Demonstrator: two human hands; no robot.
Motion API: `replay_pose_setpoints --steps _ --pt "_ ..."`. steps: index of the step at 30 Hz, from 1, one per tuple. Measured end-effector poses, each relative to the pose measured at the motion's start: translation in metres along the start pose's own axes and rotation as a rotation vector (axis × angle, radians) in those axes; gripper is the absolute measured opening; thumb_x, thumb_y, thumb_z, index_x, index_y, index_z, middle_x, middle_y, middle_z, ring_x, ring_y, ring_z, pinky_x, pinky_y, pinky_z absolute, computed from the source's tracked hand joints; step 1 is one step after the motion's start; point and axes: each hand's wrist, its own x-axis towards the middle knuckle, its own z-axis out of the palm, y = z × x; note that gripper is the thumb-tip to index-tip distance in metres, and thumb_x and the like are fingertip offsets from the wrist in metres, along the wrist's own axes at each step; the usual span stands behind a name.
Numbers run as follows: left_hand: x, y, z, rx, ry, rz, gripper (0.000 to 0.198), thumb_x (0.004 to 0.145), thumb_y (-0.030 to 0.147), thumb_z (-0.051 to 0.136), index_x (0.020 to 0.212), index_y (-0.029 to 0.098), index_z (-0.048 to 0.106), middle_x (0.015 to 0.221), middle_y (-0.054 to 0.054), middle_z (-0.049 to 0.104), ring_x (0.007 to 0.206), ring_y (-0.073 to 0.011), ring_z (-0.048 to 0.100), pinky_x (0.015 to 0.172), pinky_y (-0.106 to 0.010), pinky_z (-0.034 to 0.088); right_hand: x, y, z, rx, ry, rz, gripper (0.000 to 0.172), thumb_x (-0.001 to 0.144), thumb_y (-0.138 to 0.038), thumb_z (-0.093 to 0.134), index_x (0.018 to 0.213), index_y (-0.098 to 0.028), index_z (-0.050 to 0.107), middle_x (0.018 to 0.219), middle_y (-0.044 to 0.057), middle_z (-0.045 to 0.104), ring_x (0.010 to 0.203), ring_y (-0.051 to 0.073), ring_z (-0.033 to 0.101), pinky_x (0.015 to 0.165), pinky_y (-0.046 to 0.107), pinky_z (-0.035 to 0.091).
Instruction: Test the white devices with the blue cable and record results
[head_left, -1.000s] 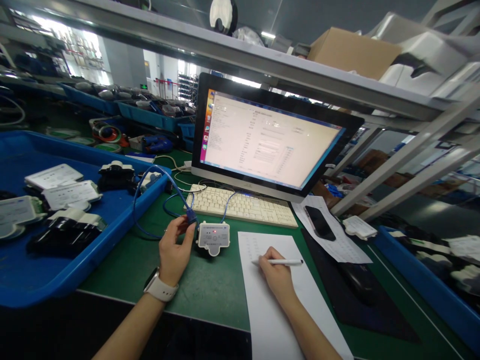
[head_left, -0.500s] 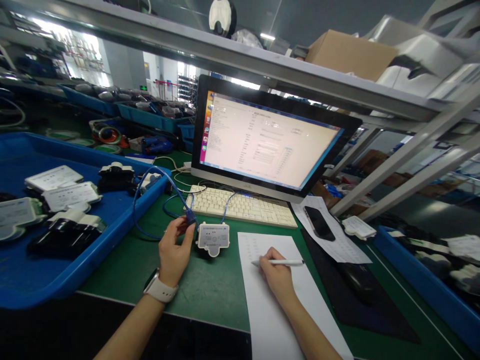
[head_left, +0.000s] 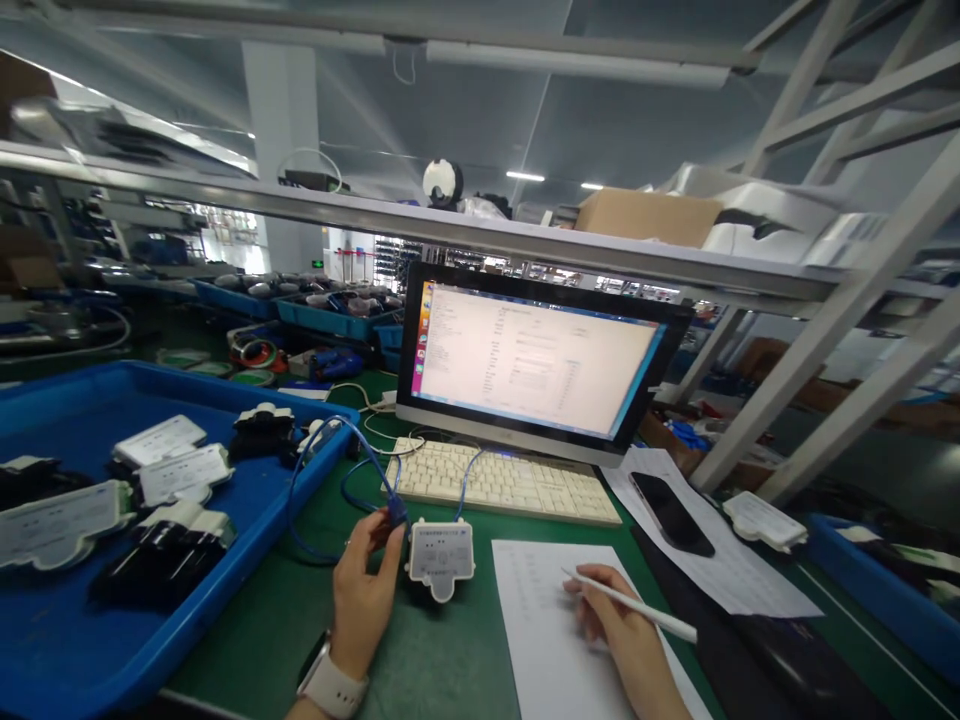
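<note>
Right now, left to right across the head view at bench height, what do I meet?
Left-side blue tray → left hand → labelled white module → right hand holding a white pen → loose white module → right-side blue tray.

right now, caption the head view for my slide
Left hand pinching a blue connector beside a white module; right hand holding a pen over paper.

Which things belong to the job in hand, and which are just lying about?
Likely in use:
blue connector in the left hand
white unit beside it
pen in the right hand
paper beneath
perhaps the lit monitor

Likely lying about:
phone on another sheet
cardboard box on the shelf
</note>
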Motion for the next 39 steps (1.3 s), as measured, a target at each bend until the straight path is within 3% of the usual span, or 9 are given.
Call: replay_pose_setpoints --steps 5,20,32,39 --pt "0.0 0.0 0.0 0.009 0.011 -0.002 0.028 0.079 0.038 0.058 0.099 0.019 0.057 0.093 -0.007 0.065 0.081 -0.0189 0.065 0.071 -0.03 0.055 -0.002 0.008 -0.003 0.005 -0.045 0.003 0.04 0.061 -0.058 0.064 0.064 -0.019 0.053 0.052 0.002 0.059 0.036 0.01 0.042 0.033 0.021 0.029" --pt "0.001 0.001 -0.001 -0.002 0.015 0.008 0.029 0.078 0.037 0.059 0.099 0.019 0.057 0.094 -0.007 0.065 0.081 -0.0192 0.065 0.072 -0.03 0.056 0.0 0.028 -0.003 0.037 -0.036 -0.011 0.038 0.064 -0.054 0.063 0.062 -0.021 0.044 0.051 0.0 0.058 0.034 0.009 0.042 0.033 0.019 0.025" --pt "0.003 0.003 -0.002 0.045 0.011 0.033 0.029 0.078 0.037 0.057 0.099 0.016 0.057 0.093 -0.008 0.063 0.08 -0.0172 0.063 0.072 -0.029 0.054 -0.007 -0.003 0.003 -0.005 -0.029 0.011 0.034 0.059 -0.048 0.065 0.059 -0.021 0.045 0.046 -0.001 0.055 0.035 0.009 0.041 0.034 0.019 0.028" --pt "0.004 0.005 0.0 0.023 0.008 0.013 0.029 0.077 0.036 0.059 0.099 0.017 0.056 0.094 -0.005 0.063 0.079 -0.0159 0.063 0.073 -0.028 0.053 -0.013 0.0 0.005 -0.074 -0.009 0.024 0.018 0.063 -0.034 0.057 0.064 -0.022 0.045 0.047 -0.003 0.055 0.035 0.01 0.04 0.033 0.02 0.027"
